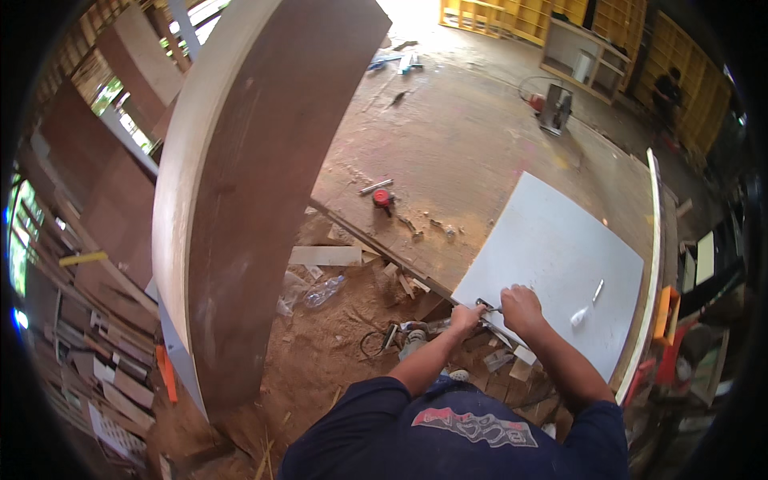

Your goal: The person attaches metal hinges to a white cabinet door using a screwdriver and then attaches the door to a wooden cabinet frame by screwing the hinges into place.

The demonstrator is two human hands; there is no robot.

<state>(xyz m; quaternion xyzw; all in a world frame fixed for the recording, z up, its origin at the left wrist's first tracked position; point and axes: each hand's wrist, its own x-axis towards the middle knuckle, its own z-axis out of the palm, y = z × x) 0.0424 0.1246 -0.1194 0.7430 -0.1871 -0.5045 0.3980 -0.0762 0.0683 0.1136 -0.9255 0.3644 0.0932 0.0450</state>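
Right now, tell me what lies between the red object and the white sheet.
Between the red object and white sheet, the head view shows small loose pieces on the wooden tabletop.

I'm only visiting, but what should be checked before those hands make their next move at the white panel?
1. White panel lying flat on the wooden worktop: ok.
2. Left hand and right hand close together at the panel's near edge: ok.
3. Small dark piece between them firmly held: cannot tell; fingers partly hide it.
4. Panel clear of loose things: not ok; a small white object lies there.
5. Floor tidy: not ok; scraps and a clear plastic bottle litter it.
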